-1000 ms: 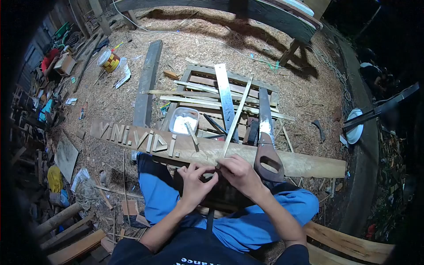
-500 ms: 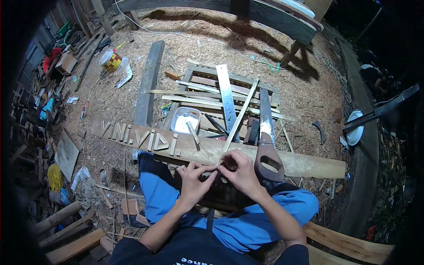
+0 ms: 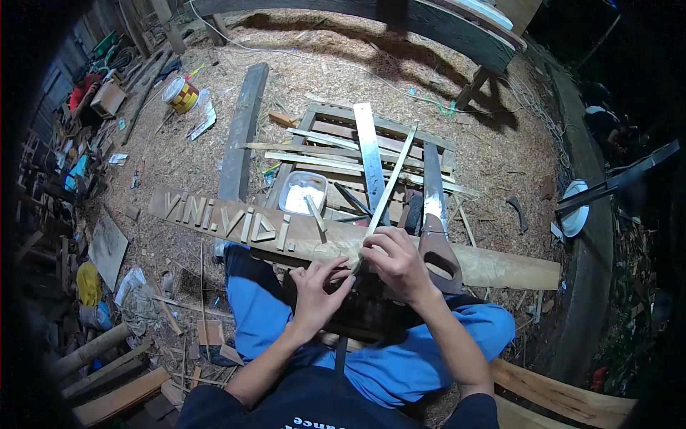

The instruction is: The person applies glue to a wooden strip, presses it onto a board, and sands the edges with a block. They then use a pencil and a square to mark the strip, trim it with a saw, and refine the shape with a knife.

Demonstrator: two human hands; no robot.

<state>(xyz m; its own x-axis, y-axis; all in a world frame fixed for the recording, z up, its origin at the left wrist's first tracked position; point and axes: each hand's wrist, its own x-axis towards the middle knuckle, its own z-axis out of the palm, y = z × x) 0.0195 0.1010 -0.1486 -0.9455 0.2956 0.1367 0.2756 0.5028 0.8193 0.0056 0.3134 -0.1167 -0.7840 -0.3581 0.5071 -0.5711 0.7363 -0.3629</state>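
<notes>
My left hand (image 3: 316, 293) is pinched at the near edge of a long wooden board (image 3: 500, 268); what its fingertips hold is too small to make out. Close beside it, my right hand (image 3: 400, 266) has its fingers closed around the lower end of a thin wooden strip (image 3: 391, 184), which slants up and away. Raised wooden letters (image 3: 246, 223) stand on the left part of the board. A short loose stick (image 3: 315, 213) leans from a white tub (image 3: 303, 193) onto the board. Right of my right hand, a handsaw (image 3: 437, 247) lies across the board.
Beyond the board, a slatted wooden frame (image 3: 325, 111) carries strips and a metal ruler (image 3: 368, 143). A grey beam (image 3: 243, 136) and a bucket (image 3: 180, 95) are at the left. A bench (image 3: 457, 36) spans the back. One person (image 3: 81, 93) is far left, another (image 3: 602, 121) far right.
My right hand moved off my left fingertips, slightly right and up, and now closes on the strip's lower end. My left hand stays near the board's edge. The view has shifted slightly.
</notes>
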